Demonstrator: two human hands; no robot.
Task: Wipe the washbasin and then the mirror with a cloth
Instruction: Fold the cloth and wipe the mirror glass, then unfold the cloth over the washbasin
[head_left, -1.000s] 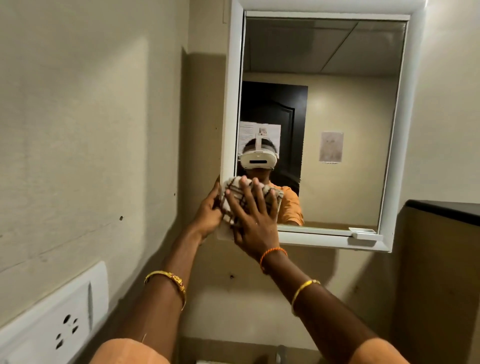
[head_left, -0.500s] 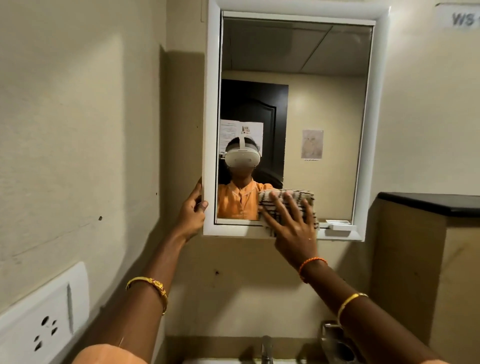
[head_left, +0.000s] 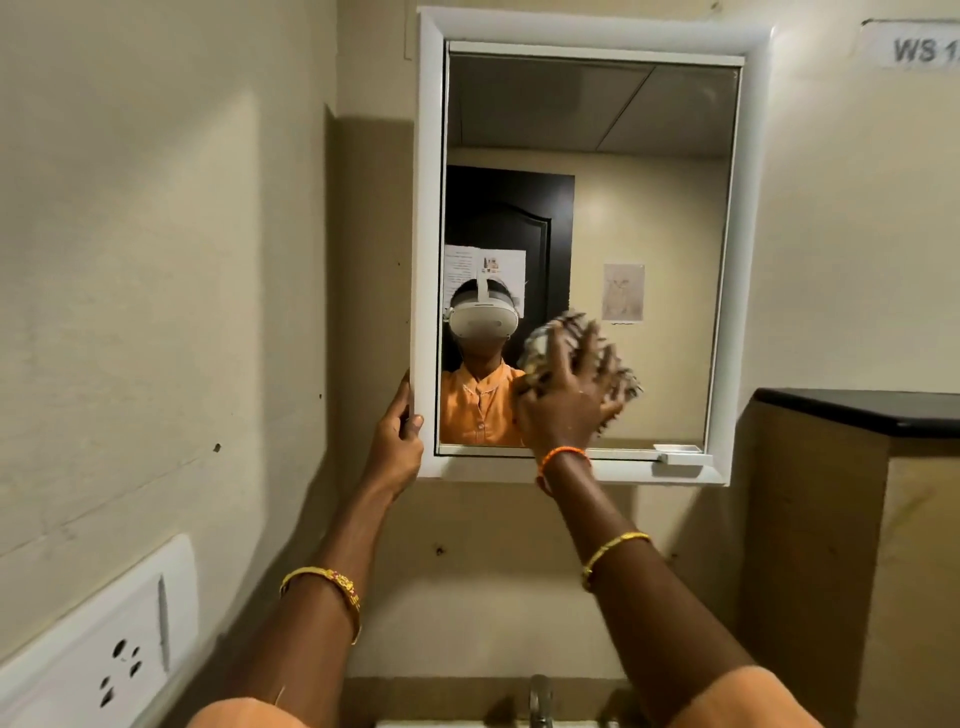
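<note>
A white-framed mirror (head_left: 644, 171) hangs on the beige wall above the basin. My right hand (head_left: 563, 402) presses a striped cloth (head_left: 540, 345) flat against the lower middle of the glass, fingers spread and motion-blurred. My left hand (head_left: 397, 441) grips the frame's lower left edge. Only a sliver of the washbasin (head_left: 467, 723) shows at the bottom edge, under the tap (head_left: 540, 699).
A white socket plate (head_left: 104, 649) sits on the left wall, low down. A dark-topped wooden cabinet (head_left: 857, 519) stands right of the mirror. A small white handle (head_left: 680, 453) sticks out at the mirror's lower right. A label (head_left: 919, 47) is on the wall, top right.
My right hand carried the cloth from the mirror's lower left corner rightward along the bottom, then up and slightly back left onto the glass. My left hand stayed on the frame's left edge.
</note>
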